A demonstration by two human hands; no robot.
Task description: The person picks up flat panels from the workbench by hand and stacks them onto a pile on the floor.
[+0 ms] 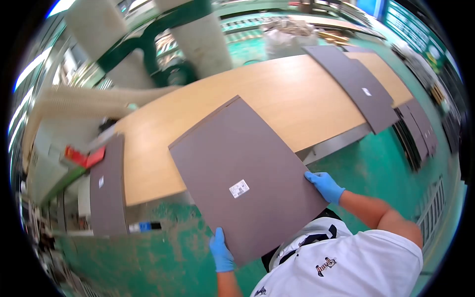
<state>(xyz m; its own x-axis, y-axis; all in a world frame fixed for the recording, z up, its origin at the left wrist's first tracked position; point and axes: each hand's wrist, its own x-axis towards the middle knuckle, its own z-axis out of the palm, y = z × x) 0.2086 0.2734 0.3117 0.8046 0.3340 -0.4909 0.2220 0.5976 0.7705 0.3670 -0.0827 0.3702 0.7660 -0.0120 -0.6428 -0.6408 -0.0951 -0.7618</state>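
A brown rectangular panel (247, 148) with a white printed label (239, 188) is held up in front of me, tilted across the near edge of the table. My left hand (220, 251), in a blue glove, grips its lower left edge; the fingers under the panel are hidden. On the right edge, my right hand (325, 187), also blue-gloved, is closed with the thumb on top. The panel's far end overlaps the wooden tabletop (277, 94) in view; whether it touches the top I cannot tell.
More brown panels (354, 84) lie across the table's right end, with a stack of panels (418, 131) beyond. At left, another labelled panel (108, 193) sits beside a machine with a red part (84, 156). A ridged hose (94, 104) runs behind. Green floor (173, 257) surrounds the table.
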